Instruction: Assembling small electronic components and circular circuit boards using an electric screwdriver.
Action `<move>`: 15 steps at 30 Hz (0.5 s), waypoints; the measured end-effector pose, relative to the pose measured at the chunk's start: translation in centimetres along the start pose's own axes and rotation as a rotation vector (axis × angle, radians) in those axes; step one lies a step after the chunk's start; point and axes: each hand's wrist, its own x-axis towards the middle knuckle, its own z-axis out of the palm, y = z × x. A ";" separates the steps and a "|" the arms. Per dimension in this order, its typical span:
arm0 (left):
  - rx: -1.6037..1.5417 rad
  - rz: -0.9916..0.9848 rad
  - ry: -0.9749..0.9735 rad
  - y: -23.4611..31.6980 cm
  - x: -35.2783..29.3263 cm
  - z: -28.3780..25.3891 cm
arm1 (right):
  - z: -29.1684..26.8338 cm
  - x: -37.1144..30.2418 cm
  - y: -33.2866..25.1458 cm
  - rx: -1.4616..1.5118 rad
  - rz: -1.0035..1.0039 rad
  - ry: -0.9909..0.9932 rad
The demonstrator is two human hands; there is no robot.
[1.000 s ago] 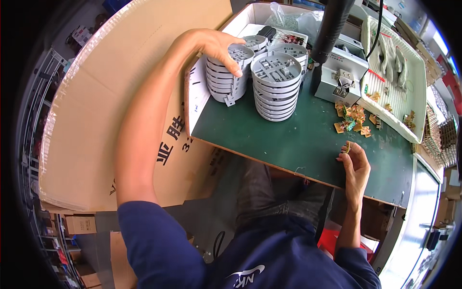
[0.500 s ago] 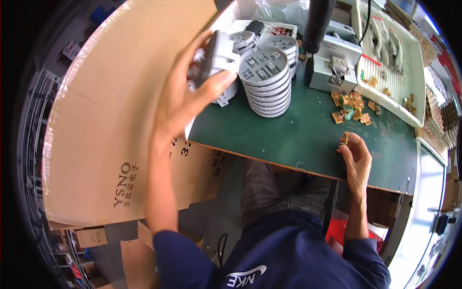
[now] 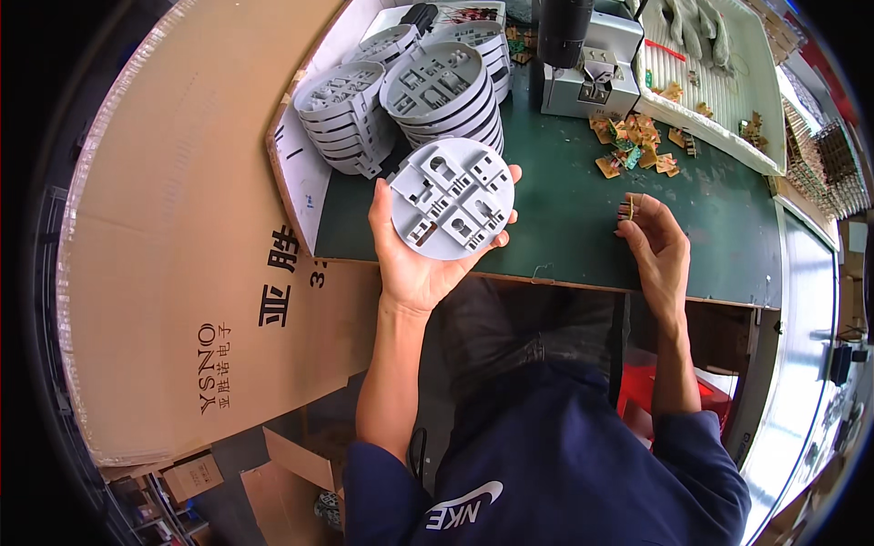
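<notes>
Along the left side stands a large cardboard sheet (image 3: 164,237) with dark printing, its right part reaching the edge of the green table (image 3: 555,214). Next comes a leaning stack of similar grey round parts (image 3: 339,123), near the table's left corner. Just right of it, the left hand (image 3: 414,271) is clamped on a grey disc (image 3: 451,196), palm beneath, thumb along the left rim and fingertips showing at the right; the disc's slotted, moulded face is turned up. Behind the disc rises a taller stack (image 3: 437,86). Farther right, a black cylinder (image 3: 564,32) hangs in front of a metal box-shaped device (image 3: 596,77). A loose heap of small orange-brown boards (image 3: 637,141) lies beside it. Nearer the front edge, the right hand (image 3: 663,250) pinches a small pinned board (image 3: 630,209) between thumb and fingers. Rightmost on the table, a ribbed white tray (image 3: 719,127) holds pale gloves (image 3: 696,32).
</notes>
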 end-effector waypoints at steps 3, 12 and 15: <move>0.055 -0.001 -0.014 0.0 -0.2 -0.3 | 0.1 -0.1 0.0 0.010 -0.001 0.001; 0.225 0.027 -0.062 0.2 -0.3 -0.5 | -0.1 -0.2 -0.4 -0.012 0.018 0.006; 0.770 0.072 0.067 -1.2 -0.1 0.5 | -0.1 -0.3 -1.1 -0.016 0.050 0.033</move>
